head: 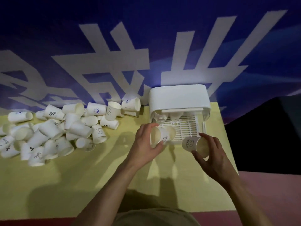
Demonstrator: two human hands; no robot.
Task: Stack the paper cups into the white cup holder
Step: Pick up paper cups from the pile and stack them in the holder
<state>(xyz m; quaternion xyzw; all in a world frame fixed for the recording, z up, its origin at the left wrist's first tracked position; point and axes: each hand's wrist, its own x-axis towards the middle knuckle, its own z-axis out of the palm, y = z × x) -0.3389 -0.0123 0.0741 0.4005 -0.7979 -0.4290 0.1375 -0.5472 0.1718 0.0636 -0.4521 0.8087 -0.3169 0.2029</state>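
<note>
Looks like a staged booth or event space, not a home: a huge blue banner [146, 46] with giant white characters fills the far side, behind a yellow-topped desk [81, 185] on pinkish flooring [268, 193] at right.

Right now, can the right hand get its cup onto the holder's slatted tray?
Probably yes: the right hand grips a paper cup beside the white cup holder, whose slatted tray looks bare on that side.
</note>
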